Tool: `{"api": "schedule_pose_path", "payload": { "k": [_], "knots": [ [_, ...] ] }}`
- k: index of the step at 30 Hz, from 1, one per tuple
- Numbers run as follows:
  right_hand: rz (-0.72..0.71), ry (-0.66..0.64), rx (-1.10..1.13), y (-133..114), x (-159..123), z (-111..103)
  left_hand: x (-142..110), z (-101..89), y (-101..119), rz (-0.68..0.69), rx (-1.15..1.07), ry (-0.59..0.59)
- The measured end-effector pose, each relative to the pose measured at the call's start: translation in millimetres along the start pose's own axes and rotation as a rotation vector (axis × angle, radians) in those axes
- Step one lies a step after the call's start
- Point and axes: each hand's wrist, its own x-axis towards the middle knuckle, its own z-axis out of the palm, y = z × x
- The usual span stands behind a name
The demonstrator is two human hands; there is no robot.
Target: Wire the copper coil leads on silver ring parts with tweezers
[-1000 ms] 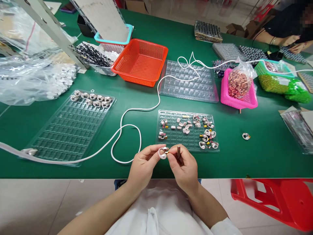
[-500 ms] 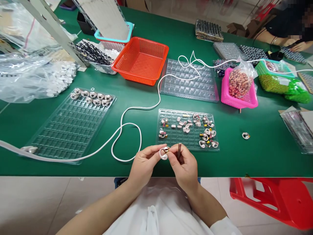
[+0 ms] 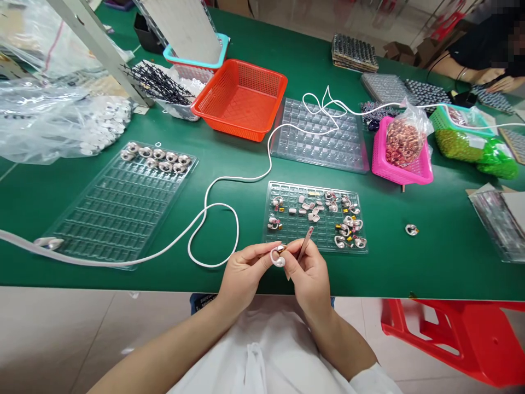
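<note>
A white clip-on earbud (image 3: 278,262), curved like a C with a rounded end, sits between both hands just over the table's near edge. My left hand (image 3: 243,273) pinches it from the left with thumb and forefinger. From the other side, my right hand (image 3: 308,276) presses thumb and forefinger at the earbud's upper part while tweezers (image 3: 305,242) stay tucked in its fingers, slanting up to the right. Behind the hands lies a clear plastic tray (image 3: 295,232) with several similar earbuds (image 3: 353,223) and small whitish pieces (image 3: 314,213). The fingertips partly cover the earbud.
A white cable (image 3: 223,179) loops across the table. Left is a longer tray (image 3: 110,208) with silvery earbuds in its far rows. Farther back stand a red basket (image 3: 241,109) and a pink basket (image 3: 402,172). One earbud (image 3: 412,230) lies alone at right. A co-worker's hands (image 3: 496,79) show top right.
The tweezers in my right hand have swung from upright to slanting right, showing more of their length. Both hands keep hold of the earbud, which has turned slightly. The view has shifted a little.
</note>
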Motion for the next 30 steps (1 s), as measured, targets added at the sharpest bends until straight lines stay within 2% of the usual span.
{"api": "schedule_pose_path", "payload": {
  "k": [6, 10, 13, 17, 20, 24, 28, 30],
  "knots": [
    [0.086, -0.045, 0.231, 11.3, -0.8, 2.4, -1.4, 2.2, 7.7, 0.008, 0.015, -0.010],
    [0.129, -0.105, 0.295, 9.7, -2.8, 1.7, -1.7, 1.9, 11.5, 0.033, 0.036, -0.035],
    [0.100, -0.094, 0.203, 3.6, -5.5, -0.5, -2.2, 1.7, 15.4, 0.075, 0.056, -0.054],
    [-0.083, -0.027, -0.083, -1.5, -9.1, -4.7, -2.0, 1.9, 18.7, 0.180, 0.097, -0.055],
    [-0.164, -0.033, -0.188, -1.4, -9.8, -7.8, -0.8, 1.1, 17.0, 0.284, 0.122, -0.076],
    [-0.135, -0.070, -0.165, -1.6, -7.9, -10.1, 0.5, -0.9, 13.9, 0.373, 0.140, -0.099],
    [-0.052, -0.116, -0.050, -0.7, -5.7, -10.5, 0.8, -2.2, 15.0, 0.384, 0.141, -0.115],
    [-0.057, -0.115, -0.040, 1.1, -5.5, -10.3, 0.9, -2.5, 15.8, 0.375, 0.135, -0.122]
  ]
}}
